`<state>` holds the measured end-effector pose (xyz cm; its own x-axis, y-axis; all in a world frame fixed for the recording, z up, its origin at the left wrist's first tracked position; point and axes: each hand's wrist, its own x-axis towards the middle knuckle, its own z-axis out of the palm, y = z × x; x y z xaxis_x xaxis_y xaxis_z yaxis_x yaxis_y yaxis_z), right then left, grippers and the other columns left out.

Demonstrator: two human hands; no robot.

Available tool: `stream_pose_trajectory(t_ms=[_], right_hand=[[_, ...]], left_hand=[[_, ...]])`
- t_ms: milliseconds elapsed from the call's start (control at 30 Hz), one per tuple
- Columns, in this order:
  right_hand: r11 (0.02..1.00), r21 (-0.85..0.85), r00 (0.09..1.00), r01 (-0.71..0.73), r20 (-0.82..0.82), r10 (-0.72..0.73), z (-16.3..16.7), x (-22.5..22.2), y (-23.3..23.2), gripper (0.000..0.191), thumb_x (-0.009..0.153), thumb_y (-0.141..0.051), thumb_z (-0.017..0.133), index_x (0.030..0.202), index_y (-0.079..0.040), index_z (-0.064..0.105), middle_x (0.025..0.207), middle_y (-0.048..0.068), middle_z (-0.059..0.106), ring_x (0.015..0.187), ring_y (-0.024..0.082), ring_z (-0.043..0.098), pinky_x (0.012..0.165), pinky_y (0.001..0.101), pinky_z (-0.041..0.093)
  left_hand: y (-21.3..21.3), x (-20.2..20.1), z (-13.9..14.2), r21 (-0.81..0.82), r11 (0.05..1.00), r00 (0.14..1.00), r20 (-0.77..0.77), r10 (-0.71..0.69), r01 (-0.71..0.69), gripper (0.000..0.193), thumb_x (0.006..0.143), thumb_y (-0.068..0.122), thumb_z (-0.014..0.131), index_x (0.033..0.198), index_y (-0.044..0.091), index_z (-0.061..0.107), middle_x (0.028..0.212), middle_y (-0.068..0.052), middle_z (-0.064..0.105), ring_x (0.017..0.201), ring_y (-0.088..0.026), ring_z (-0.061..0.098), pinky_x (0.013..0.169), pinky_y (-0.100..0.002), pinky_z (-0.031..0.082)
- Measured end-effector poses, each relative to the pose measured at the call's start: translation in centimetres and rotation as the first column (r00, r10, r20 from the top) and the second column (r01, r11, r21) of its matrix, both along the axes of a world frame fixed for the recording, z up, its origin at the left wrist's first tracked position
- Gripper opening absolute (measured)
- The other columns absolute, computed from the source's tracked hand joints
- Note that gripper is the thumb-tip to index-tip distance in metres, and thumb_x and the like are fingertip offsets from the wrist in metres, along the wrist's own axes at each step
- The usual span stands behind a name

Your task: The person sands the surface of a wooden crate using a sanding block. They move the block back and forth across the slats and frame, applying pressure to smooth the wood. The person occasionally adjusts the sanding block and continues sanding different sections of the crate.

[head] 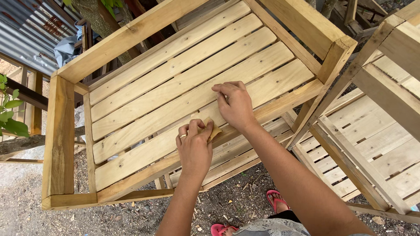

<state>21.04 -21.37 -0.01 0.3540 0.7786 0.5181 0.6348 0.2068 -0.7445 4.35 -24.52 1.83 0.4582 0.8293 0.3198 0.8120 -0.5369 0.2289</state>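
Note:
A pale slatted wooden chair frame point(131, 35) lies tipped in front of me, its seat slats facing up. My left hand point(194, 146) presses a small tan piece of sandpaper point(215, 130) against the nearest slat, close to the front rail. A ring shows on one finger of that hand. My right hand point(236, 105) rests with fingers curled on the same slat just above and to the right, holding nothing.
A second slatted wooden frame point(376, 131) stands close on the right. Below lies dirt ground with wood chips, and my feet in pink sandals point(274, 199). Corrugated metal sheeting point(26, 30) and green leaves point(11, 113) are at the left.

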Motion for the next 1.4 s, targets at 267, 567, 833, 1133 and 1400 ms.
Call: stream_pose_trajectory(t_ms=[267, 567, 833, 1133, 1400], right_hand=[[1.0, -0.008, 1.0, -0.004, -0.017, 0.004, -0.1, -0.1, -0.2, 0.026, 0.091, -0.005, 0.061, 0.111, -0.007, 0.078, 0.112, 0.008, 0.077, 0.116, 0.029, 0.061, 0.098, 0.0389, 0.051], [1.0, 0.004, 1.0, 0.005, 0.006, -0.005, -0.1, -0.2, -0.3, 0.025, 0.091, -0.004, 0.062, 0.111, -0.006, 0.078, 0.108, 0.008, 0.078, 0.114, 0.029, 0.061, 0.094, 0.0394, 0.053], [1.0, 0.011, 1.0, 0.0, -0.002, 0.0, -0.4, -0.1, -0.1, 0.026, 0.09, -0.004, 0.061, 0.11, -0.007, 0.078, 0.106, 0.008, 0.078, 0.112, 0.029, 0.062, 0.094, 0.0394, 0.053], [1.0, 0.009, 0.999, 0.003, -0.041, -0.003, -0.1, 0.0, -0.2, 0.025, 0.091, -0.005, 0.062, 0.11, -0.007, 0.079, 0.106, 0.01, 0.078, 0.11, 0.028, 0.063, 0.093, 0.0388, 0.053], [0.992, -0.121, 0.992, -0.027, -0.125, 0.012, 0.5, 0.6, -0.1, 0.025, 0.095, -0.007, 0.062, 0.113, -0.008, 0.078, 0.105, 0.008, 0.079, 0.105, 0.021, 0.064, 0.088, 0.0345, 0.055]], left_hand=[[0.5, 0.7, 0.1, 0.013, 1.0, 0.998, 0.06, -0.008, 0.007, 0.047, 0.072, 0.003, 0.079, 0.117, 0.017, 0.078, 0.11, -0.003, 0.06, 0.11, -0.028, 0.052, 0.091, -0.045, 0.042], [1.2, 1.3, 0.7, 0.047, 0.999, 0.999, 0.038, 0.013, -0.015, 0.036, 0.081, 0.007, 0.079, 0.115, 0.017, 0.079, 0.108, -0.004, 0.059, 0.104, -0.028, 0.052, 0.087, -0.046, 0.042], [-0.9, 0.2, 0.6, -0.042, 0.997, 0.997, 0.036, 0.062, -0.061, 0.031, 0.082, 0.016, 0.076, 0.112, 0.02, 0.081, 0.103, -0.002, 0.059, 0.1, -0.026, 0.052, 0.087, -0.045, 0.042], [-1.8, -1.2, -0.8, 0.065, 0.997, 0.999, 0.013, 0.033, -0.034, 0.033, 0.08, 0.013, 0.077, 0.113, 0.019, 0.082, 0.103, 0.0, 0.062, 0.1, -0.023, 0.054, 0.086, -0.042, 0.043], [3.2, -11.2, -1.4, 0.135, 0.896, 0.898, -0.071, 0.434, -0.423, 0.023, 0.091, 0.027, 0.077, 0.112, 0.02, 0.082, 0.114, -0.002, 0.068, 0.102, -0.024, 0.061, 0.084, -0.042, 0.047]])
